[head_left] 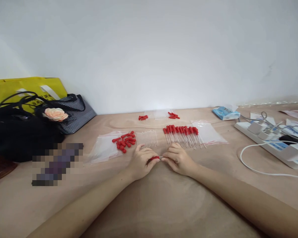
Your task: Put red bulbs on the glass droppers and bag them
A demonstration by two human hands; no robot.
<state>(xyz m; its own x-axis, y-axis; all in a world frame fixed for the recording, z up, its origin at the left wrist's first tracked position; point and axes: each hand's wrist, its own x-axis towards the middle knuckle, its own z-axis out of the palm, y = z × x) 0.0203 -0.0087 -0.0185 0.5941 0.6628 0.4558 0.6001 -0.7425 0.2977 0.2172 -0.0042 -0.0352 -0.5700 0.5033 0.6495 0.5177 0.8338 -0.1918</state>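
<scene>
My left hand (144,161) pinches a red rubber dropper bulb (154,158) near the middle of the table. My right hand (176,158) grips a thin clear dropper tube (161,157), whose short visible end meets the bulb's mouth. How deep the tube sits in the bulb I cannot tell. Just beyond my left hand are a pile of loose red bulbs (124,141) and a row of bare clear tubes (147,138). Behind my right hand lies a row of droppers with red bulbs (182,134) on their tubes, bulbs pointing toward the wall.
Clear plastic bags (210,133) lie flanking the rows. Smaller groups of red bulbs (173,115) are by the wall. On the right are a tissue pack (225,113) and a power strip (285,155) with cables. Handbags (22,132) and a blurred-out item (57,164) occupy the left.
</scene>
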